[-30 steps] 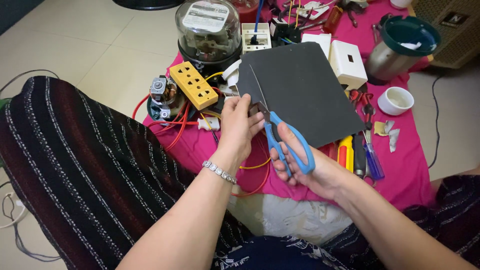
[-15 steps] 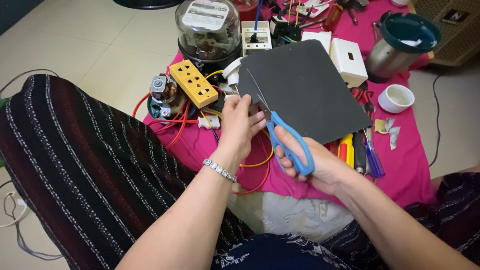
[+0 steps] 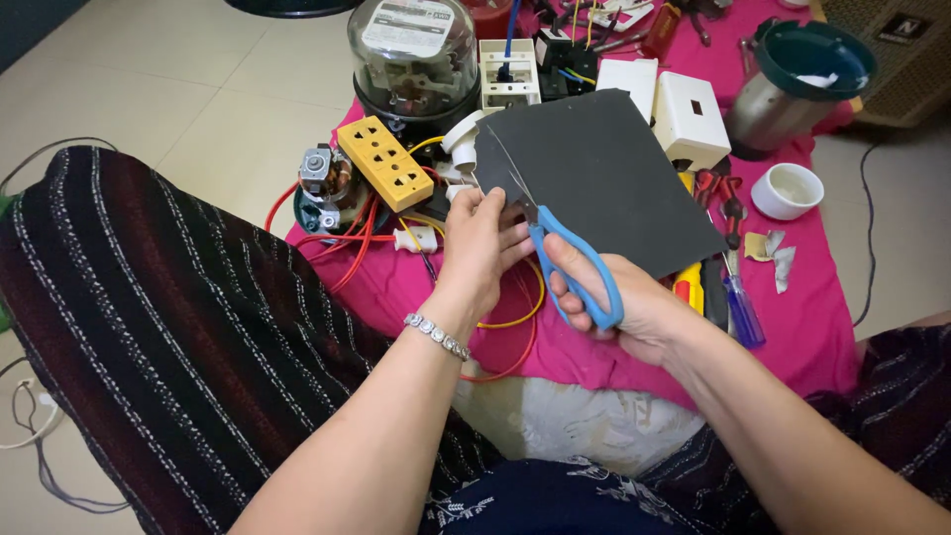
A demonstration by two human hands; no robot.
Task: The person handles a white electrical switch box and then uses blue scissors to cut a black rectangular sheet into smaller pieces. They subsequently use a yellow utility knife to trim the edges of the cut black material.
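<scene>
— Head view, looking down: what have your hands got?

— My right hand (image 3: pixel 634 307) is closed through the blue handles of the scissors (image 3: pixel 565 253), fingers curled in the loops. The blades point up and away from me and are parted, with the near left edge of the dark grey sheet (image 3: pixel 604 178) between them.

— And the left?

— My left hand (image 3: pixel 485 248) pinches that same edge of the sheet just beside the blades, thumb on top, fingers closed under it. A beaded bracelet (image 3: pixel 436 337) sits on that wrist.

— Where is the sheet?

— Held up, tilted, over the pink cloth (image 3: pixel 792 327) spread on the floor. Behind it lie a yellow socket strip (image 3: pixel 391 163), a glass-domed meter (image 3: pixel 411 54) and white boxes (image 3: pixel 688 119). Red and yellow wires (image 3: pixel 505 327) loop under my hands; a small white cup (image 3: pixel 788 190) stands to the right.
</scene>
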